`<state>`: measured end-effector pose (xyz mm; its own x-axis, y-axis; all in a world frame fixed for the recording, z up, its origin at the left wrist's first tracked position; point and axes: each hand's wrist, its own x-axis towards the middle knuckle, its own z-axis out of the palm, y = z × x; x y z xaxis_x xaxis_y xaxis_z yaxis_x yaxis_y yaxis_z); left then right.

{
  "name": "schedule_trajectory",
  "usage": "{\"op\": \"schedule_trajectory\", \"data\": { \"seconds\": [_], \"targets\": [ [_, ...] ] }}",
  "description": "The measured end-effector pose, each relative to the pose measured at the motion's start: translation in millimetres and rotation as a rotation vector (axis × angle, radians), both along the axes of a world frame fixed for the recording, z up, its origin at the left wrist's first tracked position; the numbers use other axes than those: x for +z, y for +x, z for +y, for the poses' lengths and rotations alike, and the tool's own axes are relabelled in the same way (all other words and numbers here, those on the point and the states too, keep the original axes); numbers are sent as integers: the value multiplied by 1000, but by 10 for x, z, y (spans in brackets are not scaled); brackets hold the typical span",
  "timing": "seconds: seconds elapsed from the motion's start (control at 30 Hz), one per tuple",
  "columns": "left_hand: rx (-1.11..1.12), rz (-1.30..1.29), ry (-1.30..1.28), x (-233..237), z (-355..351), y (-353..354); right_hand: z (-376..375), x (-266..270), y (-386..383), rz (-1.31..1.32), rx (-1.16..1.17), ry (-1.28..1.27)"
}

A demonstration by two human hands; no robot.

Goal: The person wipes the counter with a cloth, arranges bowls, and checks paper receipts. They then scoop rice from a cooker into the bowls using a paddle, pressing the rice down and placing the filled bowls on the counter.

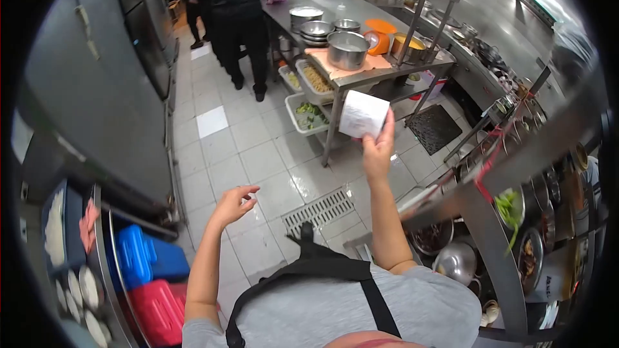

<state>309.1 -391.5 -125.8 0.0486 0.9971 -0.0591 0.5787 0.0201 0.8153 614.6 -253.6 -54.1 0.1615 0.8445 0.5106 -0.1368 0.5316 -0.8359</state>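
My right hand (379, 145) is raised in front of me, its thumb and fingers closed on a white paper slip (364, 114) with faint print. The slip curls at its edges, and the print is too small to read. Over the tiled floor, my left hand (235, 206) hangs in the air with its fingers apart and nothing in it. Beyond the slip, a steel worktable (361, 78) carries a deep metal pot (347, 50) and an orange kitchen scale (379, 40).
Two people in dark clothes, one a near person (238, 19), stand in the aisle. Metal fridges (97, 90) line the left, beside blue (151, 254) and red bins (155, 309). Food tubs (308, 116) sit under the worktable. A floor drain (319, 212) lies ahead; shelves with bowls (455, 261) stand right.
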Motion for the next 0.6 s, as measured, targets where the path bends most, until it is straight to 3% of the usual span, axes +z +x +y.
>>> {"op": "schedule_trajectory", "data": {
  "seconds": [0.07,0.17,0.23,0.3,0.33,0.37,0.47,0.6],
  "targets": [
    [-153,-120,-143,-256,775,-289,646,-49,49,100,-50,6],
    [18,-244,-235,-644,1602,-886,1494,124,67,86,-58,-15],
    [183,76,22,-1439,1895,-1685,2208,303,34,41,-53,25],
    [543,320,-84,-2186,1743,-2399,2895,572,-134,-32,-175,209],
    [629,368,-229,-2297,1506,-2567,3194,716,-218,-72,-238,291],
    [532,656,-391,-2864,1242,-3014,3470,888,-285,-103,-203,291],
    [602,214,-1022,-2859,829,-3089,4348,1385,-434,-250,-147,356],
    [737,-135,-1264,-2995,1157,-2883,5647,1894,-560,-712,-577,414]
  ]
}}
